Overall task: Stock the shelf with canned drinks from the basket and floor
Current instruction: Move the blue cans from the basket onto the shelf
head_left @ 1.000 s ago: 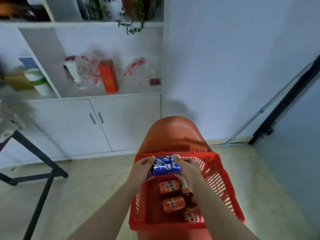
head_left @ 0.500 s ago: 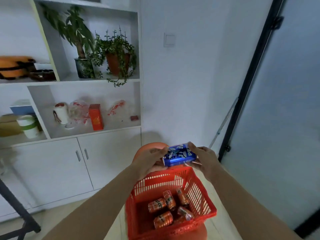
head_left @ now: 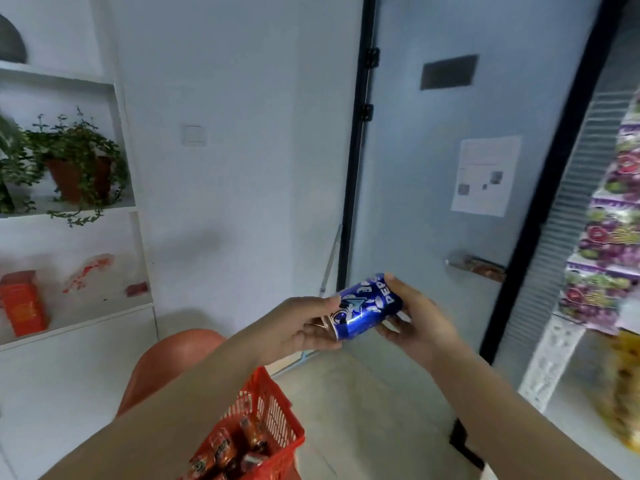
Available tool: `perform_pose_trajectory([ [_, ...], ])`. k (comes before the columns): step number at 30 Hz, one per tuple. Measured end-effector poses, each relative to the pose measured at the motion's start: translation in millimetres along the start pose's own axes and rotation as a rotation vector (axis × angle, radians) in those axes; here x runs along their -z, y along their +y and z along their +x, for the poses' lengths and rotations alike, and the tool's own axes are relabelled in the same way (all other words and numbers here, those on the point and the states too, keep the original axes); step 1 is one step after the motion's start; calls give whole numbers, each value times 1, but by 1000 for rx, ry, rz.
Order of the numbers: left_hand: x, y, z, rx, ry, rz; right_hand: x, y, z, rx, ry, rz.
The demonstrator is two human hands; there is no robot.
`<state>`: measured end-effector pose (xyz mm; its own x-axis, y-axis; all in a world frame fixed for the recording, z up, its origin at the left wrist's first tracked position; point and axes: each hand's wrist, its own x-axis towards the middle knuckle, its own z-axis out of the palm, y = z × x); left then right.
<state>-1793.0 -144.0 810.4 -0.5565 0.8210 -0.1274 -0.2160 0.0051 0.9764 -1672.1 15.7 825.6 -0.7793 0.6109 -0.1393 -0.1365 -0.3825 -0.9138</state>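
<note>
Blue can [head_left: 366, 307] held btwn both hands, tilted.

Blue can [head_left: 363, 310]: we read its lettering only in part, the rest lost under the right hand [head_left: 415, 317]; the left hand [head_left: 298, 327] hides part of its lower end. Below the grip, the basket [head_left: 273, 410] runs off the bottom edge, and we cannot count its blurred orange cans [head_left: 239, 448]. Right of the grip, packets [head_left: 613, 244] are smeared and cropped.

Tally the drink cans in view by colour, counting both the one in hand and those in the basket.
Blue can: 1, held between the left hand and the right hand.
Orange cans: 4 can be made out in the red basket, whose lower part is cut off by the frame edge.
Total: 5 cans visible.
</note>
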Motion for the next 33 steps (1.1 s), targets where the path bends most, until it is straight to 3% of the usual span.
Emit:
perform_pose_trajectory([
  [8, -213, -9, 33, -189, -235, -31, 151, -101, -69, 278, 82, 75],
  [16, -373, -6, 60, -305, -423, -10, 268, -167, -126, 447, 303, 16],
  [27, -509, -17, 128, -338, -604, -34, 367, -223, -127, 537, 630, -150],
  [33, -543, -29, 157, -203, -862, 16, 420, -234, -133, 564, 811, -181],
])
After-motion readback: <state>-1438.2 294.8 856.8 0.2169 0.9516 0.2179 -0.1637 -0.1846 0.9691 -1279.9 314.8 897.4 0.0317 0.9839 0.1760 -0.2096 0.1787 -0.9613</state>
